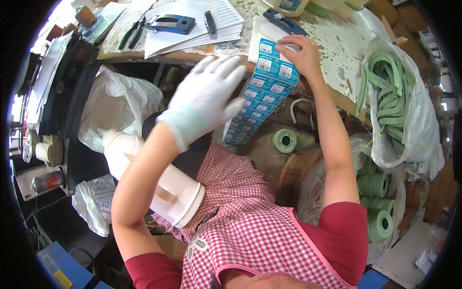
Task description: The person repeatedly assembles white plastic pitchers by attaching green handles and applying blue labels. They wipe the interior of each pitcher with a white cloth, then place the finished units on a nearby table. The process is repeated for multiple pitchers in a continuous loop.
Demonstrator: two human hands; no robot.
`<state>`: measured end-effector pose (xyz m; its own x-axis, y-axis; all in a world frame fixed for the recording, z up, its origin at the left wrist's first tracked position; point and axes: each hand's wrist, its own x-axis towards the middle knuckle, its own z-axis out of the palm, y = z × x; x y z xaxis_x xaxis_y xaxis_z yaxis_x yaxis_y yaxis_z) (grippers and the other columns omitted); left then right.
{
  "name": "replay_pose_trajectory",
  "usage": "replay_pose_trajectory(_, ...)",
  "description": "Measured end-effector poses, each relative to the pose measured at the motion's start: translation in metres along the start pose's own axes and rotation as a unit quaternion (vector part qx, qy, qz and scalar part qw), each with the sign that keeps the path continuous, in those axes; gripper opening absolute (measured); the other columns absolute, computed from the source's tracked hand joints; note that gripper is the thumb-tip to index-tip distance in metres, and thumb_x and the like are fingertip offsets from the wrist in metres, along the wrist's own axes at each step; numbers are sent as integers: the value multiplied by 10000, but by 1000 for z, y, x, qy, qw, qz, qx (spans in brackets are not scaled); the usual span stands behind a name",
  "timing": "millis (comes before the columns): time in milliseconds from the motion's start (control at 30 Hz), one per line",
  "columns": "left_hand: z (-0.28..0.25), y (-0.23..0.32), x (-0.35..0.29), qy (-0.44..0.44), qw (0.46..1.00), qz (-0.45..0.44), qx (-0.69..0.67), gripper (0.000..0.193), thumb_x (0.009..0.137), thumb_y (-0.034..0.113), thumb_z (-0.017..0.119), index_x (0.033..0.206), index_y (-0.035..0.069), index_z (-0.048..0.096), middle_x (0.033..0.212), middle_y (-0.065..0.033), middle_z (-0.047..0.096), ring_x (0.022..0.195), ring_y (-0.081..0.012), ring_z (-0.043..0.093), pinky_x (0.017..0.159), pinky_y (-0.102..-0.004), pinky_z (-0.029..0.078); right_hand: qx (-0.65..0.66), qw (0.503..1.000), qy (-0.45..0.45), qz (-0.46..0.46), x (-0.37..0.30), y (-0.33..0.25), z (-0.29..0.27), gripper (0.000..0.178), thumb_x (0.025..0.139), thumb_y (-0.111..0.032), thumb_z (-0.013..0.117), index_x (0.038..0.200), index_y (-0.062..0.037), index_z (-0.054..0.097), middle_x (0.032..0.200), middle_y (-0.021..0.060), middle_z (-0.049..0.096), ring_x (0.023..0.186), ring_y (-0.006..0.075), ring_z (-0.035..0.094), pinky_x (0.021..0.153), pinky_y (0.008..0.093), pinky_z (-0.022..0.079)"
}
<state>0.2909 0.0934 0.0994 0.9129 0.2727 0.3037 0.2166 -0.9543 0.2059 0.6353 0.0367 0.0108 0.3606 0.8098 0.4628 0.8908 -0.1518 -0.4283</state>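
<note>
A long strip of blue-and-white labels (263,91) hangs over the table's front edge, its upper end lying on the tabletop. My bare right hand (302,55) is at that upper end, with thumb and fingers bent together on the strip's right edge. My left hand (206,94), in a white knit glove, is raised left of the strip, fingers stretched and holding nothing. Under my left forearm, cream plastic containers (175,185) with handles lie tilted across my lap, seemingly nested; the forearm hides part of them.
On the worn table (337,62) lie pliers (132,33), a blue tool (171,24), papers (221,21) and a dark stapler-like tool (284,22). A plastic bag of green strips (392,103) hangs at right, above green rolls (378,224). Another clear bag (118,103) is at left.
</note>
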Motion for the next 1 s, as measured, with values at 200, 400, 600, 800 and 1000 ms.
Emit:
replay_pose_trajectory(200, -69, -22, -114, 26, 990, -134, 48, 516, 930, 214, 713, 1394, 22, 595, 1452, -187, 587, 1349, -388, 536, 1175, -472, 392, 75, 997, -7, 23, 5, -2, -2, 249, 801, -408, 860, 952, -211, 843, 1116, -10, 766, 1058, 237, 697, 1005, 395, 496)
replay_pose_trajectory(400, -69, -24, -205, 68, 961, -269, -25, 312, 957, 161, 683, 1245, 44, 712, 1337, -168, 679, 1269, -368, 608, 1150, -465, 406, -51, 994, 74, -65, 3, -14, 0, 184, 806, -328, 848, 891, -167, 818, 1031, -34, 774, 1015, 257, 685, 931, 393, 509)
replay_pose_trajectory(600, -23, -22, -273, 244, 901, -341, -111, 131, 986, 112, 629, 1005, 33, 732, 983, -89, 694, 1050, -289, 618, 1063, -413, 430, -163, 942, 56, -287, -58, -137, -52, 148, 810, -63, 825, 887, -99, 704, 1258, -18, 722, 1218, 267, 611, 1051, 435, 432)
replay_pose_trajectory(800, 2, -18, -299, 362, 829, -330, -268, 424, 1145, 275, 425, 816, 49, 569, 1094, -121, 761, 906, -104, 591, 945, -289, 488, 299, 885, -242, -264, -148, -283, -75, 307, 759, 15, 870, 956, -58, 647, 1043, 96, 704, 955, 225, 684, 838, 333, 554)
replay_pose_trajectory(1000, 5, -8, -303, 388, 807, -325, -302, 432, 1143, 350, 437, 858, 74, 609, 1102, -131, 767, 882, -121, 680, 824, -295, 566, 453, 644, -592, 171, -183, -307, 10, 336, 859, -116, 874, 1051, -10, 619, 911, 45, 709, 807, 74, 674, 721, 202, 564)
